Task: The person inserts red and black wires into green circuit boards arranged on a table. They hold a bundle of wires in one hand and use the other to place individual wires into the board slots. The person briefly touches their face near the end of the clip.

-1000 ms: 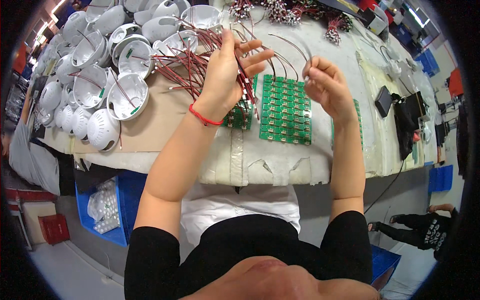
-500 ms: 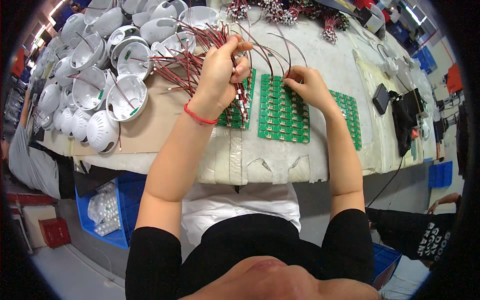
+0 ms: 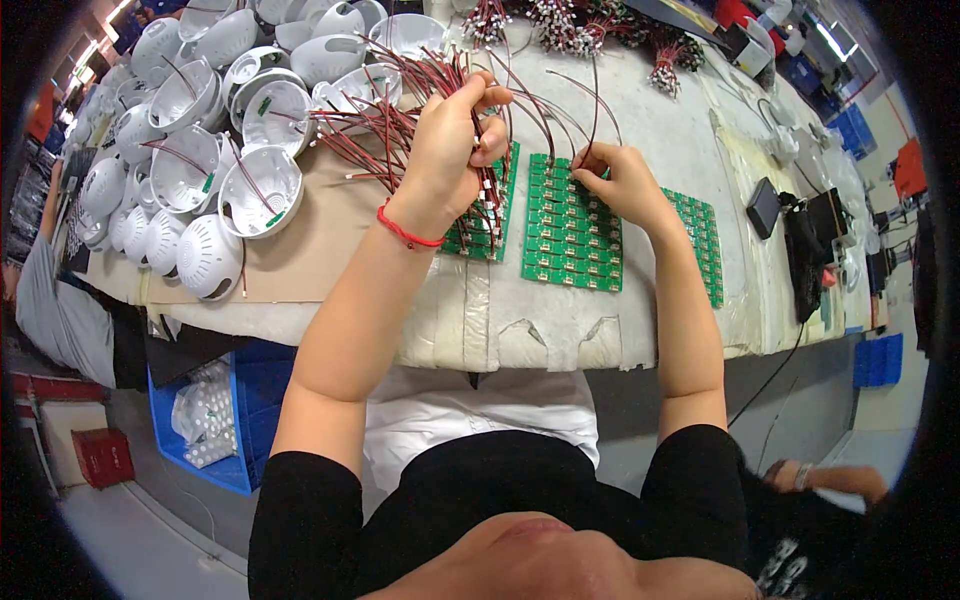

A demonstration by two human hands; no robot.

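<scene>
Your left hand (image 3: 445,145) grips the wire bundle (image 3: 365,140); your right hand (image 3: 625,185) pinches one wire (image 3: 597,105).
Your right fingertips meet the middle board (image 3: 570,245) at its far right corner; it lies on the table (image 3: 430,335), white shells (image 3: 262,190) far left.

White shells (image 3: 185,175) were heaped across the upper left of the frame, several tipped with their hollows showing. Brown card (image 3: 290,275) lay flat beside them on the pale table (image 3: 430,340). Lower left, I saw a blue bin (image 3: 262,410) with a clear bag (image 3: 208,420) of white bits inside, and farther left a red box (image 3: 103,457). A grey-clad person (image 3: 65,310) stood at the left edge. Toward the right were a small black case (image 3: 763,208) and a blue crate (image 3: 879,361); at lower right, another person's forearm (image 3: 845,480) wore a pale wristband (image 3: 803,476).
</scene>
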